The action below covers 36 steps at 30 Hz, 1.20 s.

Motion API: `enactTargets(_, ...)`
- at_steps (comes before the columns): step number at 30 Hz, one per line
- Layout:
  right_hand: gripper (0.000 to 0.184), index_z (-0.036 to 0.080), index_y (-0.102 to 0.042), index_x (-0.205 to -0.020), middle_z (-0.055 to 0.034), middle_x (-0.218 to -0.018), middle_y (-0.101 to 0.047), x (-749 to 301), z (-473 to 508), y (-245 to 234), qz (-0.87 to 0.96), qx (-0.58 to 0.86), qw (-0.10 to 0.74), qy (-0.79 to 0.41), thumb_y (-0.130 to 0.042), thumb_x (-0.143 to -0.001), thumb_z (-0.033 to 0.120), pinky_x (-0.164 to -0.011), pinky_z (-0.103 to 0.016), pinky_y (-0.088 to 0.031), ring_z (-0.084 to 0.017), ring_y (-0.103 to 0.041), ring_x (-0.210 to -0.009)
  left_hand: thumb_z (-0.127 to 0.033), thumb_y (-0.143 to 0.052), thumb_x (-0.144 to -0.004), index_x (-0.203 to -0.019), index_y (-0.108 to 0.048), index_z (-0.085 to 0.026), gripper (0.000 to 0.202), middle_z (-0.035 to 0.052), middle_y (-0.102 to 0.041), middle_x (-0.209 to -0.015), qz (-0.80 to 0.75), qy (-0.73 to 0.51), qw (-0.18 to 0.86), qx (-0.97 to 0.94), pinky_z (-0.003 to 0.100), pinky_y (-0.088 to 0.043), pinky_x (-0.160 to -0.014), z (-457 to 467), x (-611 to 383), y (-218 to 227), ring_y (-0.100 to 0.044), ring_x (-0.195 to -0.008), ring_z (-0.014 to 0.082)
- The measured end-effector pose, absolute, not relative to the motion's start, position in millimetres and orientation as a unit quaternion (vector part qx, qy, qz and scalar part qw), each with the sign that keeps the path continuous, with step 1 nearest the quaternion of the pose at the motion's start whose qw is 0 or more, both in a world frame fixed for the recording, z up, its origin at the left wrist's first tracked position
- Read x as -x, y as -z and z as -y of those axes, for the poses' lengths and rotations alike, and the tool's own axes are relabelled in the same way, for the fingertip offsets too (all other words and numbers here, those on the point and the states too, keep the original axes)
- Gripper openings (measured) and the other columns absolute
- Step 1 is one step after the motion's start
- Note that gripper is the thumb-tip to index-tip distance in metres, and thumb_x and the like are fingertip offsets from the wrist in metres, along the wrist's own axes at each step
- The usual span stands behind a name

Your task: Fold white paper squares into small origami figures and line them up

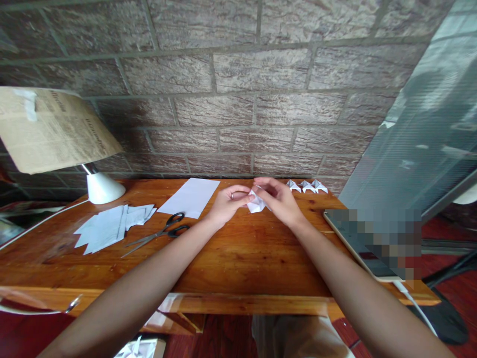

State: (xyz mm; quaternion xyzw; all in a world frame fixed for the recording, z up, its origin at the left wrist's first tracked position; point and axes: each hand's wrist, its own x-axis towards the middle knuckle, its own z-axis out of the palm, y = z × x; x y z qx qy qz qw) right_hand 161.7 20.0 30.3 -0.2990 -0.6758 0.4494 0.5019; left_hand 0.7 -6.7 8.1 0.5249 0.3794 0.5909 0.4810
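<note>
Both my hands meet over the far middle of the wooden desk (238, 258). My left hand (227, 203) and my right hand (278, 199) pinch a small folded white paper piece (257, 204) between their fingertips, just above the desk top. A ring shows on my left hand. Three finished folded paper pieces (307, 186) sit in a row by the wall, just right of my right hand.
Black-handled scissors (160, 232) lie left of my hands. A white sheet (190, 197) and a pile of cut paper scraps (112, 224) lie further left. A white lamp base (102, 188) stands at the back left, a tablet (368, 243) at the right edge.
</note>
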Motion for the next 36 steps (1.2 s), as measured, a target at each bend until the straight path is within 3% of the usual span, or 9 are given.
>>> enactTargets(4, 0.045, 0.022, -0.059, -0.109, -0.0051, -0.101, -0.070, -160, -22, -32, 0.627, 0.332, 0.529, -0.466, -0.067, -0.076, 0.052, -0.084, -0.030, -0.053, -0.018, -0.066, -0.093, -0.035, -0.085, -0.058, -0.091, -0.069, -0.014, 0.043, 0.0069, -0.075, -0.087, -0.388, -0.619, 0.466, -0.499, 0.035, -0.053, -0.079, 3, 1, -7, -0.069, -0.079, 0.0194)
enactTargets(7, 0.042, 0.022, -0.059, -0.104, -0.0048, -0.099, -0.070, -160, -22, -30, 0.594, 0.349, 0.529, -0.496, -0.063, -0.079, 0.056, -0.078, -0.030, -0.057, -0.018, -0.067, -0.091, -0.035, -0.085, -0.057, -0.091, -0.069, -0.014, 0.043, 0.0068, -0.075, -0.087, -0.388, -0.648, 0.445, -0.481, 0.036, -0.052, -0.081, 2, 2, -10, -0.069, -0.080, 0.0195)
enactTargets(13, 0.047, 0.020, -0.055, -0.097, -0.0057, -0.094, -0.069, -155, -15, -28, 0.593, 0.334, 0.462, -0.569, -0.079, -0.067, 0.047, -0.073, -0.032, -0.061, -0.017, -0.069, -0.080, -0.038, -0.084, -0.058, -0.090, -0.068, -0.016, 0.041, 0.0058, -0.075, -0.086, -0.398, -0.667, 0.390, -0.494, 0.037, -0.051, -0.086, 1, 3, -10, -0.069, -0.082, 0.0207)
enactTargets(18, 0.063, 0.023, -0.042, -0.095, 0.0006, -0.085, -0.066, -153, -22, -21, 0.538, 0.353, 0.547, -0.535, -0.087, -0.054, 0.041, -0.075, -0.033, -0.062, -0.016, -0.068, -0.077, -0.036, -0.084, -0.058, -0.090, -0.067, -0.016, 0.042, 0.0057, -0.075, -0.088, -0.386, -0.657, 0.397, -0.511, 0.036, -0.050, -0.088, 1, 0, -7, -0.069, -0.084, 0.0194)
enactTargets(21, 0.061, 0.025, -0.038, -0.090, 0.0029, -0.078, -0.066, -155, -25, -19, 0.547, 0.330, 0.573, -0.514, -0.085, -0.056, 0.044, -0.077, -0.035, -0.061, -0.016, -0.068, -0.075, -0.035, -0.085, -0.058, -0.092, -0.066, -0.016, 0.044, 0.0056, -0.074, -0.088, -0.382, -0.651, 0.417, -0.507, 0.037, -0.051, -0.087, 3, -2, -7, -0.068, -0.084, 0.0188)
enactTargets(27, 0.036, 0.021, -0.055, -0.077, -0.0036, -0.082, -0.069, -157, -23, -20, 0.646, 0.309, 0.555, -0.423, -0.074, -0.069, 0.052, -0.079, -0.035, -0.058, -0.018, -0.068, -0.075, -0.038, -0.084, -0.060, -0.096, -0.067, -0.015, 0.047, 0.0072, -0.074, -0.093, -0.385, -0.637, 0.469, -0.475, 0.037, -0.053, -0.081, 6, -2, -10, -0.069, -0.084, 0.0193)
enactTargets(31, 0.034, 0.020, -0.069, -0.087, -0.0061, -0.088, -0.073, -157, -21, -18, 0.699, 0.333, 0.519, -0.361, -0.072, -0.073, 0.051, -0.079, -0.035, -0.056, -0.021, -0.068, -0.081, -0.039, -0.084, -0.060, -0.091, -0.068, -0.015, 0.043, 0.0069, -0.074, -0.093, -0.386, -0.638, 0.481, -0.461, 0.036, -0.054, -0.083, 5, -1, -9, -0.068, -0.085, 0.0184)
enactTargets(36, 0.029, 0.023, -0.072, -0.083, -0.0031, -0.084, -0.074, -155, -18, -16, 0.732, 0.351, 0.482, -0.328, -0.074, -0.072, 0.049, -0.072, -0.032, -0.055, -0.021, -0.068, -0.077, -0.038, -0.087, -0.053, -0.085, -0.067, -0.015, 0.044, 0.0046, -0.073, -0.084, -0.383, -0.652, 0.476, -0.450, 0.035, -0.055, -0.082, 6, -2, -8, -0.068, -0.083, 0.0183)
